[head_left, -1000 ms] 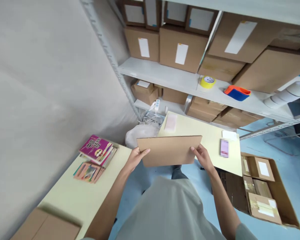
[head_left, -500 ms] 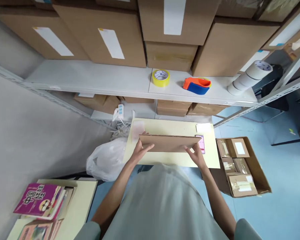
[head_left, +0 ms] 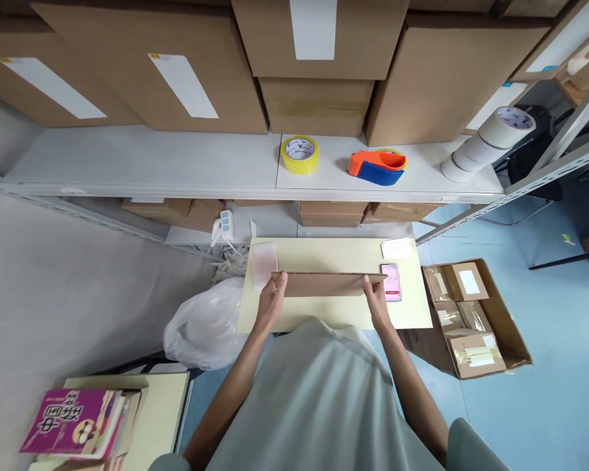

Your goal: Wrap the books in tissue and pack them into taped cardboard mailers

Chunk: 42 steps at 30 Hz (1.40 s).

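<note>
I hold a flat brown cardboard piece over a pale yellow table. It is tilted steeply, so I see it almost edge-on. My left hand grips its left end, and my right hand grips its right end. A pink phone lies on the table just right of the cardboard. A pale slip of paper lies by its left end, and a white slip sits at the table's far right corner.
A grey shelf behind the table carries a yellow tape roll, an orange-blue tape dispenser, white rolls and large cartons. An open carton of small boxes stands on the blue floor, right. A white plastic bag and books are left.
My view swung from the left table toward the shelf and yellow table. The cardboard moved over that table and tilted from nearly flat-on to almost edge-on, both hands still holding its ends.
</note>
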{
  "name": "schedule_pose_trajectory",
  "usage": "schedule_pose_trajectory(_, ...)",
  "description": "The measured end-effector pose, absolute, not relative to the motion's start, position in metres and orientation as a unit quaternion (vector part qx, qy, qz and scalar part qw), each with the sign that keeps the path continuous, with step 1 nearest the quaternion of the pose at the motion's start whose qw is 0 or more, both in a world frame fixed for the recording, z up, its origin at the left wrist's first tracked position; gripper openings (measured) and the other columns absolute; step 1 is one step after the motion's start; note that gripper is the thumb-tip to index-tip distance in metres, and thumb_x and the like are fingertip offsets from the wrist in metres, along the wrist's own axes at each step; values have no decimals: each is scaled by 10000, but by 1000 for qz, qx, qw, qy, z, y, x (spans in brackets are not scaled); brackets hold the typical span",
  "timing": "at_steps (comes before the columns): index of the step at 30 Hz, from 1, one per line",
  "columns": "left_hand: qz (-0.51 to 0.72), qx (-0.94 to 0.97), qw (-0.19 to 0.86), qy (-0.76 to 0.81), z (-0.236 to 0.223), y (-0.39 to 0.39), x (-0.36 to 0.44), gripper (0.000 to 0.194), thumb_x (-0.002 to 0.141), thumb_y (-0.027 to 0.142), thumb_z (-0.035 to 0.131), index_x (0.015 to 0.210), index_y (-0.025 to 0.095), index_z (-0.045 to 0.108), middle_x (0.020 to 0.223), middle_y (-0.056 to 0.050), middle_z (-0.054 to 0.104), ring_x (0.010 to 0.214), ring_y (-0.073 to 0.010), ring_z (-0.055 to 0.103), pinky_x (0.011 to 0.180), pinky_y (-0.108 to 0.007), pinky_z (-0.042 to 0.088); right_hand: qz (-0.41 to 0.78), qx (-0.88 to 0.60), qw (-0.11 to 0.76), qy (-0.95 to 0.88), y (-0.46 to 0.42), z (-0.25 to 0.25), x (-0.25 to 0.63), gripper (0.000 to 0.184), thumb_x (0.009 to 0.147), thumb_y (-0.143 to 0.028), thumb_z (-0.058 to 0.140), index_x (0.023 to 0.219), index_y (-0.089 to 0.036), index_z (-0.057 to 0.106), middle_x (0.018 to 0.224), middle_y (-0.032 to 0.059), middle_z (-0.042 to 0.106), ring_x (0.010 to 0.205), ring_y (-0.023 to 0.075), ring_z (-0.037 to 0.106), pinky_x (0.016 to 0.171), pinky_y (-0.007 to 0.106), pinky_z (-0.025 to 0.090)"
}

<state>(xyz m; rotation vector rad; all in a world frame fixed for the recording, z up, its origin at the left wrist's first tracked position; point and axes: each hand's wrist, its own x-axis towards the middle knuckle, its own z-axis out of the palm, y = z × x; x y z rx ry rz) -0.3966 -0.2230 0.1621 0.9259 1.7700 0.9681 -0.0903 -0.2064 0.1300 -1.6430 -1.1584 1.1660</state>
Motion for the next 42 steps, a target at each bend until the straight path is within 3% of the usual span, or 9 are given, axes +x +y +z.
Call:
schedule_pose_trajectory(4, 410, 340, 431, 728, 165, -225, -391, 540, 901, 728, 699, 1015, 204, 760, 1151, -136, 800, 1228, -332, 709, 982, -367, 558, 464, -681, 399, -402, -200, 135, -99, 768, 959, -791, 584, 1458, -209, 540, 1457, 173, 654, 1415, 320, 597, 1220, 497, 493)
schedule_pose_trajectory(7, 439, 291, 432, 732, 160, -227, -387, 477, 890, 568, 757, 1197, 206, 713, 1352, -163, 759, 1350, -313, 681, 1081, -394, 545, 471, -679, 400, -396, -196, 137, -99, 825, 914, -787, 657, 1493, -220, 500, 1567, 187, 565, 1498, 332, 530, 1238, 484, 488)
schedule_pose_trajectory(10, 457, 232, 447, 733, 153, -230, -384, 562, 834, 461, 806, 1315, 209, 658, 1404, -176, 741, 1337, -299, 702, 1107, -423, 554, 482, -673, 385, -408, -193, 136, -93, 896, 881, -792, 697, 1540, -233, 460, 1655, 188, 474, 1556, 347, 479, 1258, 479, 478)
schedule_pose_trajectory(14, 449, 229, 456, 734, 149, -235, -380, 514, 802, 509, 816, 1200, 196, 730, 1310, -162, 786, 1277, -319, 734, 1091, -435, 566, 493, -669, 368, -417, -187, 139, -82, 980, 789, -825, 760, 1505, -214, 489, 1667, 203, 453, 1562, 373, 472, 1278, 489, 457)
schedule_pose_trajectory(20, 459, 203, 461, 732, 153, -235, -371, 578, 701, 574, 861, 1119, 186, 768, 1148, -119, 825, 1192, -319, 750, 964, -377, 575, 489, -654, 367, -445, -186, 149, -72, 901, 798, -794, 771, 1430, -189, 558, 1528, 212, 591, 1516, 399, 503, 1231, 529, 496)
schedule_pose_trajectory(29, 479, 199, 439, 734, 171, -234, -362, 669, 698, 645, 887, 1165, 178, 782, 721, -13, 722, 957, -295, 756, 801, -345, 558, 547, -631, 331, -439, -198, 165, -50, 1002, 844, -738, 764, 1628, -229, 405, 1737, 179, 374, 1663, 406, 286, 1292, 534, 432)
schedule_pose_trajectory(32, 476, 227, 435, 730, 181, -236, -351, 652, 745, 653, 876, 1168, 163, 805, 879, -69, 809, 1056, -320, 767, 892, -371, 581, 575, -589, 323, -467, -202, 166, -53, 1015, 871, -694, 761, 1685, -263, 334, 1755, 145, 357, 1676, 371, 261, 1347, 539, 341)
schedule_pose_trajectory(37, 418, 386, 500, 653, 180, -240, -316, 532, 891, 654, 757, 1125, 185, 851, 1214, -120, 836, 1234, -352, 752, 1100, -447, 553, 625, -507, 292, -517, -214, 152, -92, 1142, 809, -549, 866, 1741, -339, 240, 1754, 95, 365, 1632, 361, 343, 1355, 603, 308)
schedule_pose_trajectory(42, 404, 448, 458, 653, 167, -237, -309, 587, 963, 667, 649, 1238, 181, 828, 1321, -125, 801, 1300, -361, 727, 1159, -476, 532, 599, -508, 310, -536, -212, 144, -106, 951, 892, -523, 777, 1708, -315, 335, 1726, 106, 417, 1584, 343, 417, 1324, 583, 375)
